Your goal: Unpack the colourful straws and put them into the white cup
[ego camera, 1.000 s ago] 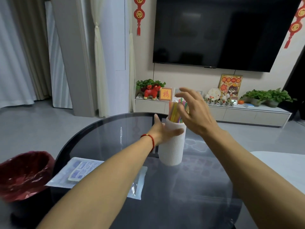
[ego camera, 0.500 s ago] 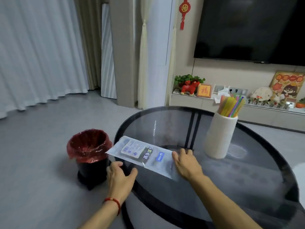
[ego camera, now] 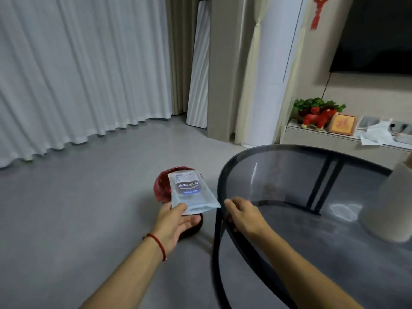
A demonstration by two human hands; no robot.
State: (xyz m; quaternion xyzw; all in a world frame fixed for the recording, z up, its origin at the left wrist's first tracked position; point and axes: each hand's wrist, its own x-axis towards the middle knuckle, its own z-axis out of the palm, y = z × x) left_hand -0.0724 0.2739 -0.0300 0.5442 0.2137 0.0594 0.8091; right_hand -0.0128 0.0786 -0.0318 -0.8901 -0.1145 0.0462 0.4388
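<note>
My left hand [ego camera: 178, 221] pinches the near end of the flat, clear straw packet [ego camera: 190, 192] and holds it out over the red-lined bin [ego camera: 162, 186] on the floor. My right hand [ego camera: 244, 216] rests at the left rim of the round glass table [ego camera: 289, 175], fingers loosely curled, holding nothing. The white ribbed cup [ego camera: 388, 204] stands at the far right edge of the view, cut off by the frame. A sliver of colour at its top is too small to identify as straws.
The grey floor lies to the left of the table. White curtains hang along the back left. A low TV shelf [ego camera: 334, 139] with a red toy figure, a plant and papers runs behind the table, under a dark TV.
The packet lay on the table under both hands; now my left hand has lifted it off and carried it left over the bin. My view has swung left, pushing the cup to the edge.
</note>
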